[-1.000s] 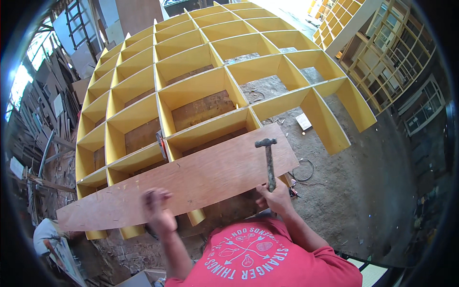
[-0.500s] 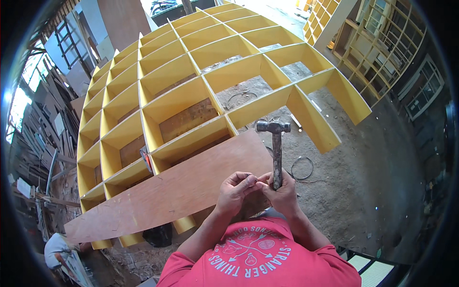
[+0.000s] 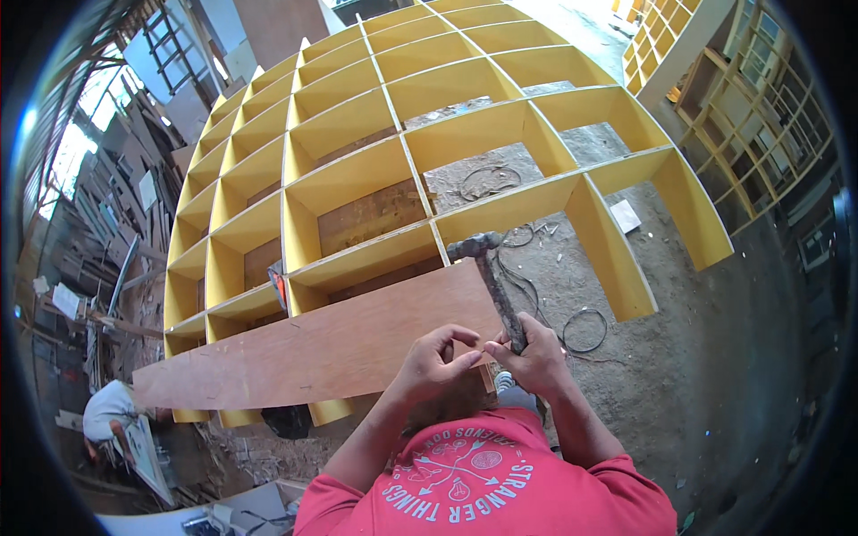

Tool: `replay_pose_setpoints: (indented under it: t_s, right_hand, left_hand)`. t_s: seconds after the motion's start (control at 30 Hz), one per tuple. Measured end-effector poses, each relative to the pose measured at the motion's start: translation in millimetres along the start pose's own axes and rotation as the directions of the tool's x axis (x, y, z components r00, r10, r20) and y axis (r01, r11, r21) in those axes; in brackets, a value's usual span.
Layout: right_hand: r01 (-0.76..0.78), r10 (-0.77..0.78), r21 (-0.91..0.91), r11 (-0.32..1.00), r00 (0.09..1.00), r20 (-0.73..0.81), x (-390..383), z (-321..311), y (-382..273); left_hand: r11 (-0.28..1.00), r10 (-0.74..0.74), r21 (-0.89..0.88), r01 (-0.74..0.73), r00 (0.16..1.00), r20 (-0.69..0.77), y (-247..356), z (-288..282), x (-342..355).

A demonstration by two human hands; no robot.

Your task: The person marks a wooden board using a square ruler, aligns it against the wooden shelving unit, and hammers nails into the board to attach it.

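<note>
A ball-peen hammer [image 3: 501, 304] is gripped near the lower end of its handle by my right hand [image 3: 536, 357], its head up and tilted left. Beside it, close to the right thumb, my left hand [image 3: 433, 364] has its thumb and forefinger parted and its other fingers curled. Something tiny may be between the two hands, too small to make out. Just ahead lies a long reddish-brown plywood strip [image 3: 313, 353] along the near edge of a large yellow wooden grid frame [image 3: 357, 183]. Small nail-like pieces are on the strip.
A red-and-dark tool [image 3: 279, 288] rests in the grid at left. Coiled wire [image 3: 585, 330] lies on the dirt floor at right. A person [image 3: 112, 415] is low at the left. Scrap boards [image 3: 116, 192] are stacked at far left; more lattice frames [image 3: 760, 116] stand at far right.
My left thumb and forefinger have parted from their pinch near my right hand. The hammer's head has tipped left. The view has shifted, so the frame sits farther right.
</note>
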State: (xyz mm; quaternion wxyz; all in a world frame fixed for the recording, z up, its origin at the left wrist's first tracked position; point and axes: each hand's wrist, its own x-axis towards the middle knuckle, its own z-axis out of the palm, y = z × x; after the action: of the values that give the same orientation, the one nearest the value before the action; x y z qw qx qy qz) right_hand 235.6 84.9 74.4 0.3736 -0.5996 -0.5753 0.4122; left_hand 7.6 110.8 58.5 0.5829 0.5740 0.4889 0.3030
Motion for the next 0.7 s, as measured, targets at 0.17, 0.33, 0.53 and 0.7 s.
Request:
replay_pose_setpoints:
  t_s: [0.17, 0.33, 0.53, 0.7]
  right_hand:
    - [0.041, -0.042, 0.053, 0.998, 0.999, 0.032, 20, -3, 5]
    - [0.012, -0.014, 0.116, 0.993, 1.000, 0.016, 35, 1, 13]
    - [-0.006, -0.018, 0.267, 0.964, 0.996, 0.089, 50, 3, 31]
    - [0.011, 0.020, 0.269, 0.963, 0.994, -0.112, 57, 6, 66]
  left_hand:
    - [0.962, 0.040, 0.265, -0.062, 0.995, 0.088, 21, 10, 18]
    - [0.993, 0.045, -0.108, -0.040, 0.998, 0.044, -6, 24, 28]
    - [0.895, -0.039, -0.441, 0.070, 0.996, 0.079, -25, 30, 37]
    - [0.973, 0.194, 0.194, -0.125, 0.897, -0.396, -40, 12, 51]
